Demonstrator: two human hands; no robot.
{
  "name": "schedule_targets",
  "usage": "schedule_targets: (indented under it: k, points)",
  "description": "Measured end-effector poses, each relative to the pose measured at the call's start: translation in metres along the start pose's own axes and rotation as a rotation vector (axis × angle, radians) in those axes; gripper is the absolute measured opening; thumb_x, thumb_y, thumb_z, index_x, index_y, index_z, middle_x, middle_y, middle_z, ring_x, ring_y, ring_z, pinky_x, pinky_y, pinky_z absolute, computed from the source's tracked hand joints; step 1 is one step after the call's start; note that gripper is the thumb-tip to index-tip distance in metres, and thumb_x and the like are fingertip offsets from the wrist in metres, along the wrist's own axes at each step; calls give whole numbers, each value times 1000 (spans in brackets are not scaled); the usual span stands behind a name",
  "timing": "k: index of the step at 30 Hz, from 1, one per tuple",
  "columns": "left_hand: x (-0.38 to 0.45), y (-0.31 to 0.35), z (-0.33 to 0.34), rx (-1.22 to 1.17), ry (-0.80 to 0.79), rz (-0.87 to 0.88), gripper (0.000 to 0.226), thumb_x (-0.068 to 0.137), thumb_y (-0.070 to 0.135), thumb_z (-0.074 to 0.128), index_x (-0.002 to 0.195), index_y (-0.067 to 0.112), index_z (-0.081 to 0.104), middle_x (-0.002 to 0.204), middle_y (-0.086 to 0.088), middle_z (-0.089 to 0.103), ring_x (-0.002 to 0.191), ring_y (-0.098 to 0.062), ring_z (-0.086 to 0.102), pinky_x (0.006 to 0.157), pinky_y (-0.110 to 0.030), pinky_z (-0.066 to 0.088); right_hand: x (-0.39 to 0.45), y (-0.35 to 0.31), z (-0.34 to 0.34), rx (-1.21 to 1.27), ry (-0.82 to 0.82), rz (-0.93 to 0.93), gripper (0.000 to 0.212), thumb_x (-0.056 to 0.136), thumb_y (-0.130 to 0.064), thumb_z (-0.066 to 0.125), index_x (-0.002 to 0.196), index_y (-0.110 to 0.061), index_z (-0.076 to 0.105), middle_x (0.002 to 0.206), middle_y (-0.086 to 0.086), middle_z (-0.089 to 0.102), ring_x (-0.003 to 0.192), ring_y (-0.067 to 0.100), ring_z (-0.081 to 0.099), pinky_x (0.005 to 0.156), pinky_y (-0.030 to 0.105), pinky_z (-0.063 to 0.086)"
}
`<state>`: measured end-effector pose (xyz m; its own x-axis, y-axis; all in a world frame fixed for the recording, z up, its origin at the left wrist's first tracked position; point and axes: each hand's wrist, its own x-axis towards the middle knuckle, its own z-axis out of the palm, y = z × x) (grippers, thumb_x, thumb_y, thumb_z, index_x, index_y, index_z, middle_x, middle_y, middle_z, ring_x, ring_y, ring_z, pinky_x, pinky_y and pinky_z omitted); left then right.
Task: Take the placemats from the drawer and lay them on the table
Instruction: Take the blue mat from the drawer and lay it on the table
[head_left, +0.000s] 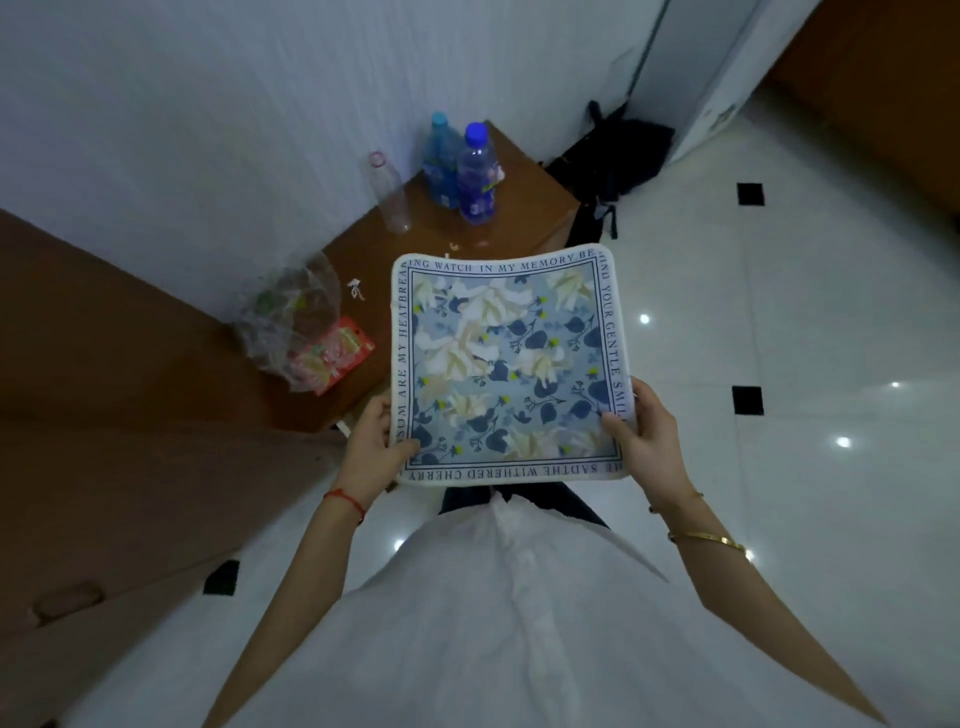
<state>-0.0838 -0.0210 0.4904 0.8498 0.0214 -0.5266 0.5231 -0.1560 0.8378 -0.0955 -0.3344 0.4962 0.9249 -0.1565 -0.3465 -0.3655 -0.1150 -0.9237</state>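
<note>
Plastic bag (283, 317): clear and crumpled, at 9 o'clock from the placemat, lying on the brown tabletop (524, 192); it holds greenish and red items too blurred to name.
Red packet (340, 358): lies at the bag's 5 o'clock edge, partly under the plastic; its print cannot be read.
Empty bottle (389, 192): clear, no cap, stands at 11 o'clock from the placemat near the wall; nothing shows inside it.
Teal-capped bottle (439, 161): clear blue plastic with a blue label, at 12 o'clock from the placemat; the label text is too small to read.
Blue-capped bottle (475, 176): touching the teal-capped one on its 3 o'clock side; blue label, writing unreadable; the level of any contents cannot be told.
Left hand (371, 441): clamped on the placemat's edge near its 7 o'clock corner, thumb on the printed face; a red string circles the wrist.
Placemat (506, 364): square, held flat in the air over the tabletop's near corner and the white tiled floor, in front of the person's white shirt. Blue leaves and cream flowers fill the middle. The border reads "WATCH IN MY MEMORY", "YOUR GENTLE SMIL", "WITHERED CHERRY", "ARE MY HEATBREA".
Right hand (647, 431): closed on the edge near the 4 o'clock corner, thumb on top; a gold bangle sits on the forearm.
</note>
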Motion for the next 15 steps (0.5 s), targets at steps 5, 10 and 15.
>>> schedule_targets:
  k: [5,10,15]
  points:
    - [10,16,10,85,-201,21,51,78,-17,62,114,16,49,107,2,67,94,-7,67,68,-20,57,-51,10,-12,87,217,16,36,91,5,56,125,-6,54,117,10,66,105,22,67,85,33,58]
    - [22,37,41,196,-421,45,61,78,-17,62,110,34,52,109,4,68,96,-10,68,70,-27,59,-102,21,-26,160,432,54,36,92,5,55,126,-7,53,118,10,66,106,25,66,89,42,56]
    - [28,57,97,329,-608,76,61,80,-15,61,126,22,49,112,1,67,100,-13,67,71,-27,59,-142,42,-47,218,643,105,37,92,3,57,127,-7,51,119,12,65,107,27,65,91,48,55]
